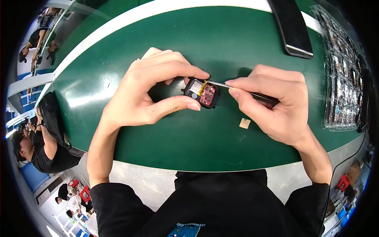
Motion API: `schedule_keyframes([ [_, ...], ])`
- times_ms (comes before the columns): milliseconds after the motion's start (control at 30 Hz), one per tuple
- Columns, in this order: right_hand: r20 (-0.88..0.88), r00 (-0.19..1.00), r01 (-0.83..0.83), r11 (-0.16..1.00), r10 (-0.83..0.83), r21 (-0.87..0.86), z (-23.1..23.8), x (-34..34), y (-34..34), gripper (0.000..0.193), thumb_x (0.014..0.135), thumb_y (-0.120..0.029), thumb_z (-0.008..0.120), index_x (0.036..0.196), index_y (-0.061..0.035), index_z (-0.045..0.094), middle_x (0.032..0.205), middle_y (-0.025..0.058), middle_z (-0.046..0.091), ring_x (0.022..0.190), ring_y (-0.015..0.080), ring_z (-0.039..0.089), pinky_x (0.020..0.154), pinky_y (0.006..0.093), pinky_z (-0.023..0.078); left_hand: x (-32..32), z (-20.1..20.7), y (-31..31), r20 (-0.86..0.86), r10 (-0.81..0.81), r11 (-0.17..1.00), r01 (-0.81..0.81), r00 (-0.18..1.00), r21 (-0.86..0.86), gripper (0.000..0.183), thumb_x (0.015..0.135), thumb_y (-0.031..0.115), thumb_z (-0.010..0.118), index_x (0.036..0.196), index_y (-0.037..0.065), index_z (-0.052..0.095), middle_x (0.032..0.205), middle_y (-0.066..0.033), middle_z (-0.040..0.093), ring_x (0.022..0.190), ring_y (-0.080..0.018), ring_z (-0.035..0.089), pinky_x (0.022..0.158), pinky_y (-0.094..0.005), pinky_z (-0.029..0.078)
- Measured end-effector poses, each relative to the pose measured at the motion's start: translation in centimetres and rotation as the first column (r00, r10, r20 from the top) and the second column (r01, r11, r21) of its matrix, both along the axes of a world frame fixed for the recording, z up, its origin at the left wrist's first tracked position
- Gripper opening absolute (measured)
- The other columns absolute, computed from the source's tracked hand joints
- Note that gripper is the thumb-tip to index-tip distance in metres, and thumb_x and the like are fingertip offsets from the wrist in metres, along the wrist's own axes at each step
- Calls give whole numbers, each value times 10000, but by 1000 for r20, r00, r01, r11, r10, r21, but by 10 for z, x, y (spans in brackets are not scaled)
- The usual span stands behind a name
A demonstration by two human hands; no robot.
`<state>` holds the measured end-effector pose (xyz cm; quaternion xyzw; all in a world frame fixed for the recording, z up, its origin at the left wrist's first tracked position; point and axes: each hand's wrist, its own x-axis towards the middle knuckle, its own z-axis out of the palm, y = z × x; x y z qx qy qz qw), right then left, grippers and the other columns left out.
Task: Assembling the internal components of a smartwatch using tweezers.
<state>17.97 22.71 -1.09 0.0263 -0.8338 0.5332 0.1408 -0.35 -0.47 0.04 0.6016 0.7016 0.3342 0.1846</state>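
The left hand (134, 93) grips a small open black device (201, 93) between thumb and fingers, the thumb along its near edge and the index fingertip at its far edge. The right hand (276, 103) is closed around a slim tool (219, 84) in a pen-like hold; its metal tip is at the device's upper edge, contact not determinable. The device is held above the green tabletop (177, 146), between the hands, slightly tilted. Visible inside it: a red circuit board (208, 95), a silver rectangular part (196, 86) and a yellow strip (202, 87) between them. A small tan square (244, 123) lies on the tabletop, near the right hand. Farther out, a long black object (292, 29) lies at the upper right, near clear plastic trays (342, 79) at the right edge. At left, beyond the tabletop, a person in black (53, 156) is seated beside a black bag (50, 114).
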Motion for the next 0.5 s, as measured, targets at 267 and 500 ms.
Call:
schedule_keyframes([
  [267,34,999,3,1000,-4,18,3,0,0,167,887,61,804,1037,18,864,706,61,693,568,94,575,515,271,372,0,-3,0,-28,-2,999,3,1000,40,573,788,381,973,1230,44,836,1055,-68,802,851,-191,644,754,-325,455],
  [500,12,1000,-11,999,11,47,1,0,-1,173,883,67,803,1037,16,863,703,57,688,550,87,550,501,273,353,1,-4,0,-27,-6,999,7,1000,51,565,786,378,974,1215,38,837,1036,-72,796,845,-196,650,755,-325,455],
])
